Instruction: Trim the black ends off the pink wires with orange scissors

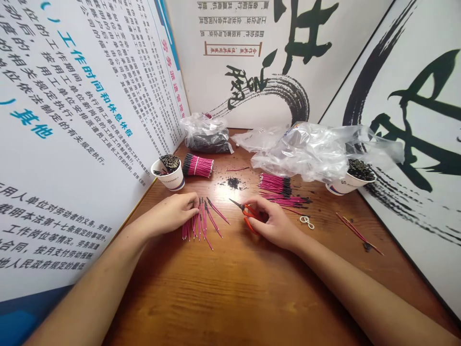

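Observation:
My left hand (182, 211) is closed, thumb against curled fingers, at the black ends of several loose pink wires (205, 218). These wires lie fanned out on the table beneath and beside it; what the fingertips hold is hidden. In my right hand (275, 221) is a pair of small scissors (248, 214) with orange handles. Their dark pointed blades aim up and left, apart from the wires. Black crumbs (233, 182) are scattered just beyond the blade tip.
Behind my left hand stand a paper cup (172, 181) of black-ended pieces and a tied pink wire bundle (199, 165). More pink wires (275, 185) lie beyond my right hand, near a white rubber band (307, 222). Plastic bags (302, 151) and another cup (347, 185) line the back.

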`<state>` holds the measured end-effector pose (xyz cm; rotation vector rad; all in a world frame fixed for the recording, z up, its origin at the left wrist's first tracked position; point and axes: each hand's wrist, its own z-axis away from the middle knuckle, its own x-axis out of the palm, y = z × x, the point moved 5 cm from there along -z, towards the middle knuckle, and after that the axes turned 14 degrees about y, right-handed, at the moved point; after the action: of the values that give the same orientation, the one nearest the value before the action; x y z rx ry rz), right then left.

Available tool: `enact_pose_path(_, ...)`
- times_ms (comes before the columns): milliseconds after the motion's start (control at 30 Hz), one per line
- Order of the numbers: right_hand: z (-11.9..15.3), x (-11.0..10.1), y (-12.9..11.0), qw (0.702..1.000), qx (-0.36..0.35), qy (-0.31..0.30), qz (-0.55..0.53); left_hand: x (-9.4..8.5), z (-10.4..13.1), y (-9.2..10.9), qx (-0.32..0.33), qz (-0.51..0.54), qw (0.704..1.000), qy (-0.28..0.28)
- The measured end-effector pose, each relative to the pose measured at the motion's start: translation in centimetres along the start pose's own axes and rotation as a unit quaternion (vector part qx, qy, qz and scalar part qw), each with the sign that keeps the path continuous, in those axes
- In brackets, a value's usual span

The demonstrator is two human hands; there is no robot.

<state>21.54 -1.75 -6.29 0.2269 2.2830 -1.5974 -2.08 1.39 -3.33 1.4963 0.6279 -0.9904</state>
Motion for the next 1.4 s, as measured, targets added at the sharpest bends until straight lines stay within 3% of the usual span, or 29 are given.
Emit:
enact_pose_path(133, -0.1, 0.0, -0.1, 1.0, -0.006, -0.001, -0.002, -0.3, 0.0, 0.1, 0.001, 0.048, 0.999, 0.01)
enact_pose_path(500, -0.1, 0.0, -0.3, 1.0, -0.015, -0.006, 0.009, 0.1, 0.0, -1.1, 0.011, -0.002, 1.0, -0.027)
enact_pose_path(733, -0.1, 0.0, -0.2, 1.0, -0.008, -0.011, 0.012, -0.4, -0.1, -1.3, 0.012, -0.027, 0.999, 0.026)
enact_pose_path(933, 0.0, 0.0, -0.1, 1.0, -0.009, -0.011, 0.016, 0.1, -0.2, -0.4, -0.001, -0.045, 0.999, 0.014)
enact_pose_path(1067, 0.0, 0.1, 0.0, 1.0, -0.006, -0.012, 0.013, 0.0, -0.5, -0.3, 0.014, -0.021, 0.997, 0.074)
enact_pose_path(1233, 0.0, 0.1, 0.0, 1.0, -0.008, -0.015, 0.019, -0.9, -1.2, -0.4, 0.016, -0.026, 0.971, 0.238)
enact_pose_path(1400, 0.0, 0.1, -0.2, 1.0, -0.011, -0.015, 0.018, -0.5, -1.3, -0.1, 0.002, -0.034, 0.975, 0.219)
